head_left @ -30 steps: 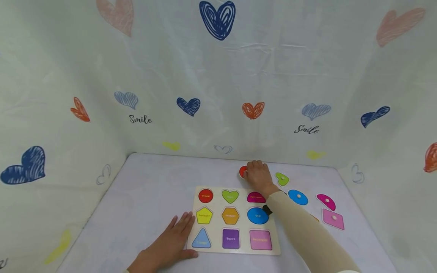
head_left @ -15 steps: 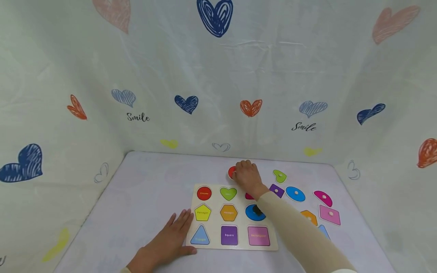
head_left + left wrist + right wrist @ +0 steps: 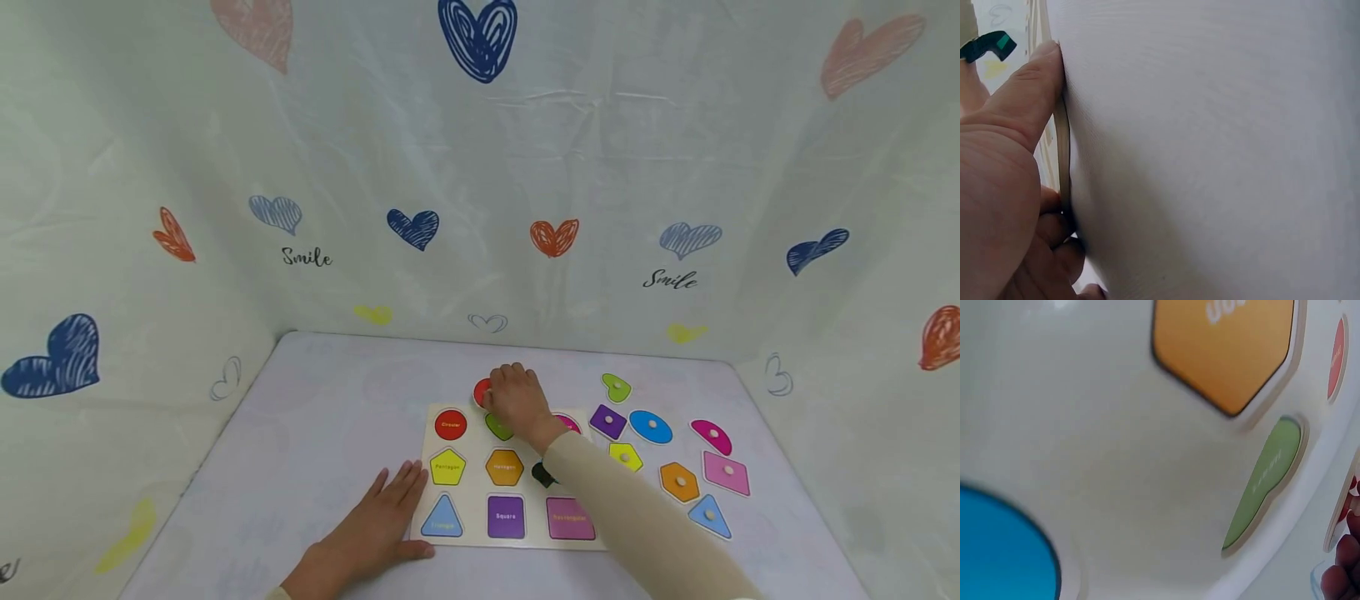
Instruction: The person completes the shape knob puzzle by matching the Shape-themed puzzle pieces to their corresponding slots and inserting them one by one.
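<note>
My right hand (image 3: 517,404) pinches a red round puzzle piece (image 3: 481,391) above the far edge of a cream shape puzzle board (image 3: 477,492). In the right wrist view, fingertips (image 3: 1341,575) hold the piece (image 3: 1337,520), tilted, at the right edge. The board's printed red circle recess (image 3: 451,425) lies just left of and nearer than the piece. The green heart recess (image 3: 497,427) is partly behind my right hand. My left hand (image 3: 375,521) rests with straight fingers against the board's left edge; in the left wrist view the thumb (image 3: 1025,94) lies along that edge.
Knobbed pieces lie right of the board: green heart (image 3: 617,387), purple square (image 3: 607,422), blue oval (image 3: 650,427), yellow pentagon (image 3: 625,456), orange hexagon (image 3: 679,482), blue triangle (image 3: 709,517), magenta half round (image 3: 710,437), pink rectangle (image 3: 726,472). A heart-print curtain (image 3: 480,167) surrounds the table.
My right hand has carried the red round piece leftward and a little nearer, toward the board's upper left. The loose pieces under the arm have come into view. My left hand stays put.
</note>
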The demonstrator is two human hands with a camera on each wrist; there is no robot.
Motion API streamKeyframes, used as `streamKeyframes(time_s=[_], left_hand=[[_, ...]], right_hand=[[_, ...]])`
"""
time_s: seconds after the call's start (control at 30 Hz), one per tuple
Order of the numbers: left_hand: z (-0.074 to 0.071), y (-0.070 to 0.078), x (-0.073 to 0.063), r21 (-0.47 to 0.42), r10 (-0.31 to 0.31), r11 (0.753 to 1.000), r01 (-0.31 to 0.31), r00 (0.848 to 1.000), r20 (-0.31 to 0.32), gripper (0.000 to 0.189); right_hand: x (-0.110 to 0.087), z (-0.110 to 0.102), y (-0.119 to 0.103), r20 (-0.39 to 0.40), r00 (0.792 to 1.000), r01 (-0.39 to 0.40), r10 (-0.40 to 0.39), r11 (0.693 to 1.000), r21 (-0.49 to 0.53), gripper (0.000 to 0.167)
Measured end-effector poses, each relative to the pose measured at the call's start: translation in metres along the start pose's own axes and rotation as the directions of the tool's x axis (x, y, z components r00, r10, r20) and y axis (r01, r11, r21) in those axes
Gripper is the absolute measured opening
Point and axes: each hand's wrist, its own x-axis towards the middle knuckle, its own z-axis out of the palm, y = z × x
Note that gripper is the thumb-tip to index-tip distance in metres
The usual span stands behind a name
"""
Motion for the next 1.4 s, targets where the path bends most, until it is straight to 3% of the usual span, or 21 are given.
streamKeyframes(time_s=[0.93, 1.4], left_hand=[[-0.008, 0.001, -0.004, -0.023, 0.023, 0.999, -0.023, 1.0, 0.009, 0.106], [-0.006, -0.001, -0.005, -0.009, 0.055, 0.998, -0.055, 0.998, -0.009, 0.106]], right_hand=[[0.0, 0.003, -0.055, 0.064, 0.991, 0.118, -0.118, 0.993, 0.005, 0.034], [-0.001, 0.006, -0.066, 0.143, 0.986, 0.084, -0.085, 0.996, 0.016, 0.043]])
